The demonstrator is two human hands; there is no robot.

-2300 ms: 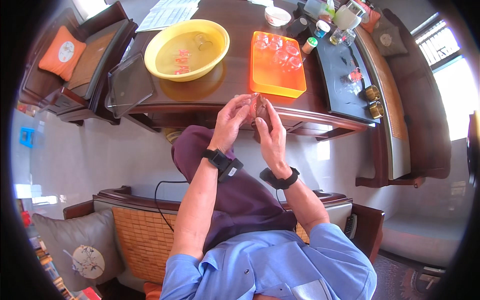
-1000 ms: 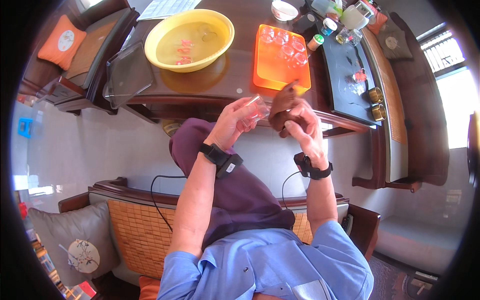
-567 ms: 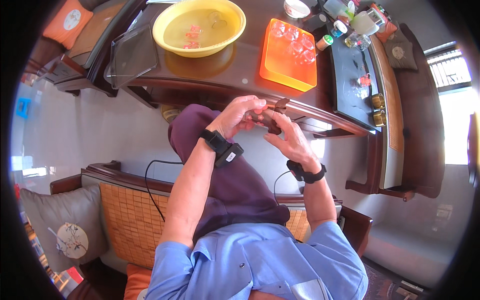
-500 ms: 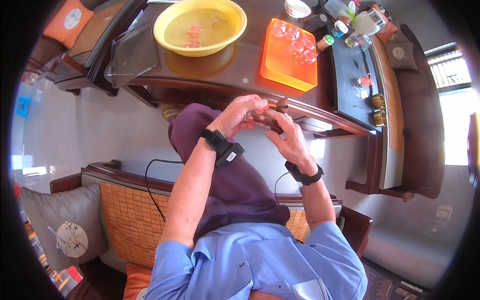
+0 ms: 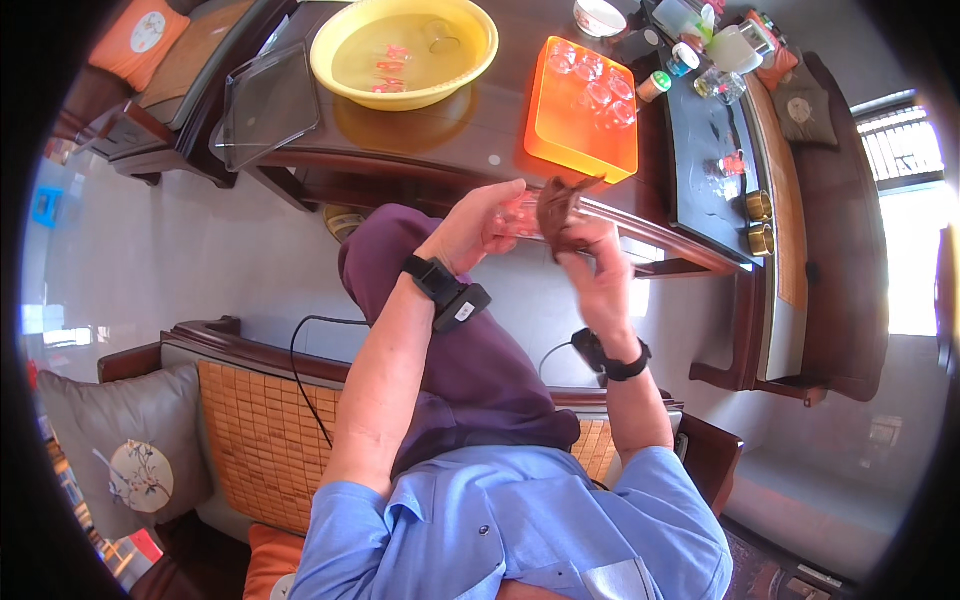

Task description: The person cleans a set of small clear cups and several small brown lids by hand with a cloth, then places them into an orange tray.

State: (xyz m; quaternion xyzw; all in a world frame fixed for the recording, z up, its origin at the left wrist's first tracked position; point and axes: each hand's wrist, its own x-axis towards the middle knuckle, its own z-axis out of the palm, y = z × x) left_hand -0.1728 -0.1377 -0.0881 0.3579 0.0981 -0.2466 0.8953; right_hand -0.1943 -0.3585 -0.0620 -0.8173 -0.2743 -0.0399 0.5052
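Observation:
My left hand [image 5: 468,228] is wrapped round a small clear glass cup [image 5: 516,215] with red markings, in front of the table's near edge. A brown cloth [image 5: 555,212] hangs bunched at the cup's right side, partly covering it. My right hand [image 5: 602,272], a little blurred, grips the cloth with its fingers closed. Just beyond my hands, an orange tray [image 5: 582,152] on the table holds several similar small glass cups [image 5: 598,94] toward its far right side. To its left, a yellow basin [image 5: 412,102] of water contains a clear glass [image 5: 441,38] and red markings.
The dark wooden table [image 5: 480,130] carries a clear plastic lid [image 5: 268,110] at its left corner. A black tea tray [image 5: 705,170] on the right bears bottles and two gold-coloured cups [image 5: 760,222]. A white bowl [image 5: 599,17] stands at the back.
My right hand has drawn back to the right and pulled the brown cloth up off the cup's front. The glass cup now shows more in my left hand, which has hardly moved.

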